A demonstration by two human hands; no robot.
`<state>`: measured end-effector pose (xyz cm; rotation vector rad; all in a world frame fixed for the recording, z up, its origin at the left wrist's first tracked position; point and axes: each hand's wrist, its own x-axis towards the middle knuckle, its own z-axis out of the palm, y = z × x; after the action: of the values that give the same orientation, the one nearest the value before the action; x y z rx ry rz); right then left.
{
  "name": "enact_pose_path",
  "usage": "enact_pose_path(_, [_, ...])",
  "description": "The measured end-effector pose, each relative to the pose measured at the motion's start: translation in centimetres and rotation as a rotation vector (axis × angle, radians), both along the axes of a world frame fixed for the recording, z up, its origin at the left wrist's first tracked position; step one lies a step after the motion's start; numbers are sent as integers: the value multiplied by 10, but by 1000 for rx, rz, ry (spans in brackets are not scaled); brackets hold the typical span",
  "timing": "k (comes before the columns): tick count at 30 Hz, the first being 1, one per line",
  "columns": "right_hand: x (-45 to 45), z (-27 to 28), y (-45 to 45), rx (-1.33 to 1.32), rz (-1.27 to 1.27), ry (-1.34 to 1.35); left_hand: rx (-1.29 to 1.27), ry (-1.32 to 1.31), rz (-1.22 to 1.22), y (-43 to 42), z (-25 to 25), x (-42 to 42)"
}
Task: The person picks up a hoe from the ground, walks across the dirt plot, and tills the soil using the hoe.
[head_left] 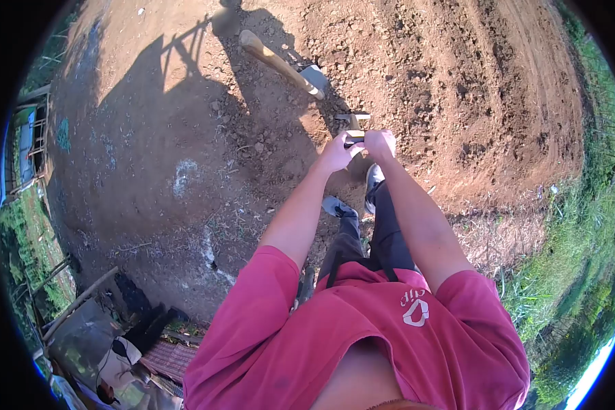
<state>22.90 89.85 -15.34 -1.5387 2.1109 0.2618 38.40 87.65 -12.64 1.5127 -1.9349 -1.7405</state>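
Note:
My left hand (335,153) and my right hand (380,143) are close together in front of me, with fingers closed around a small black and yellow object (354,139). Its exact kind is hard to make out, since the fingers cover its ends. Just beyond the hands is a wooden piece with a pale, flat edge (352,117), partly hidden behind them. A hoe (280,63) with a thick wooden handle lies farther ahead on the soil, its grey metal blade (314,78) near the handle's closer end.
Loose, clumpy soil (424,89) spreads ahead and right, with smoother shaded dirt (137,150) to the left. My shoes (374,179) stand just below my hands. Grass (553,260) borders the right. At lower left a person (119,352) is beside a woven mat (171,359) and wooden poles.

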Motion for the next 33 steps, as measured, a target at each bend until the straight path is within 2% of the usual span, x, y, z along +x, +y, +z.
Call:
enact_pose_path(1, [2,6,6,-32,12,4,-46,-14,9,5,-7,0])
enact_pose_path(2, [2,-7,18,-43,127,48,-44,100,50,20,-13,5])
enact_pose_path(3, [7,-36,40,-56,-12,-3,35,221,102,41,-14,10])
enact_pose_path(4, [18,-76,73,-11,396,318,42,110,83,70,-34,21])
enact_pose_path(5, [22,-114,117,-97,94,23,27,79,59,101,-33,32])
enact_pose_path(7, [48,-116,201,-96,29,-6,-48,-46,-46,174,-71,50])
enact_pose_path(8, [56,-164,247,-11,-429,-219,-22,-77,-105,222,-118,61])
enact_pose_path(9, [58,-134,271,184,-351,-235,131,-292,-184,260,-123,61])
enact_pose_path(10, [57,-148,314,323,-375,-337,334,-336,-211,289,-135,60])
enact_pose_path(12, [60,-185,313,400,-668,-615,284,-426,-176,303,-154,50])
enact_pose_path(14, [58,-190,338,396,-1196,-904,322,-439,-164,310,-169,45])
enact_pose_path(15, [53,-167,323,444,-1317,-991,308,-379,-154,309,-175,50])
enact_pose_path(16, [50,-163,312,454,-1210,-945,295,-347,-141,303,-172,52])
enact_pose_path(20, [39,-150,316,386,-958,-888,124,-191,-5,308,-138,53])
enact_pose_path(23, [25,-111,295,297,-806,-741,132,-178,3,281,-94,38])
enact_pose_path(25, [13,-57,283,205,-821,-784,114,-141,10,272,-69,27])
enact_pose_path(27, [-9,-25,277,151,-819,-813,79,-195,-34,254,-12,9])
enact_pose_path(28, [-17,20,269,172,-818,-780,19,-154,13,251,13,3])
enact_pose_path(30, [-23,69,270,132,-899,-848,-51,-160,-39,247,62,-5])
enact_pose_path(32, [-28,81,278,73,-966,-939,-77,-163,-78,241,95,-10])
enact_pose_path(33, [-29,79,281,62,-954,-923,-36,-176,-91,242,95,-12])
